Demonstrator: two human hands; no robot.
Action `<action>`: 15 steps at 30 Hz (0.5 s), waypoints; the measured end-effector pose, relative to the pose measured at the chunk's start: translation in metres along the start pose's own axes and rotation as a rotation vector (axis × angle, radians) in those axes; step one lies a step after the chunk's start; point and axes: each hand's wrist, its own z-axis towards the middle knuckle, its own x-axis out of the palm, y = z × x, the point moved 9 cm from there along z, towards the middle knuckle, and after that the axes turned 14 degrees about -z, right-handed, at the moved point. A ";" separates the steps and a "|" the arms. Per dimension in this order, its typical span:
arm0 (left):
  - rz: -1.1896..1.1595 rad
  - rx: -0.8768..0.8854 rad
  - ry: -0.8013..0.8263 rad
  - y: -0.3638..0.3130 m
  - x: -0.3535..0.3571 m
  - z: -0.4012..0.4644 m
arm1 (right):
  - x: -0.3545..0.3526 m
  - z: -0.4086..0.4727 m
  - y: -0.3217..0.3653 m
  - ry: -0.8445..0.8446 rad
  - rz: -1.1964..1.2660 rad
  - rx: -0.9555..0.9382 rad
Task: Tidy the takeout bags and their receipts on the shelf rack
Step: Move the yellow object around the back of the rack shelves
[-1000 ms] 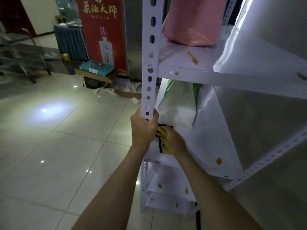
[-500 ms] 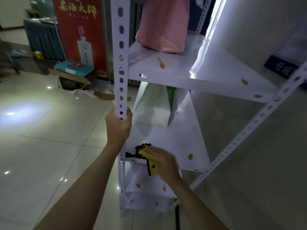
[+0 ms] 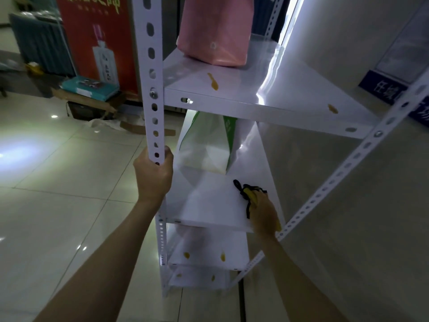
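The left hand grips the rack upright to steady it; the right hand presses a yellow cloth onto the middle shelf, apparently to wipe it.

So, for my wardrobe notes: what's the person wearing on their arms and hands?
Nothing shows. The left hand and right hand have no gloves, rings or watch that I can see, and both forearms are uncovered right to the bottom edge of the picture, with no sleeves in view.

We see a shelf rack of smooth, glossy white-painted metal, a matt pink paper bag, and shiny glazed floor tiles.
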 end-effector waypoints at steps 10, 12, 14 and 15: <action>-0.021 0.042 0.004 -0.009 0.002 -0.002 | 0.034 -0.020 0.110 0.004 -0.006 -0.297; -0.016 0.042 0.016 -0.009 0.002 -0.002 | 0.030 -0.018 0.097 0.074 0.038 -0.349; -0.010 0.039 0.014 -0.009 0.001 -0.003 | 0.031 -0.011 0.065 0.135 0.005 -0.314; -0.009 0.040 0.016 -0.010 0.002 -0.003 | 0.032 -0.006 0.040 0.142 -0.042 -0.251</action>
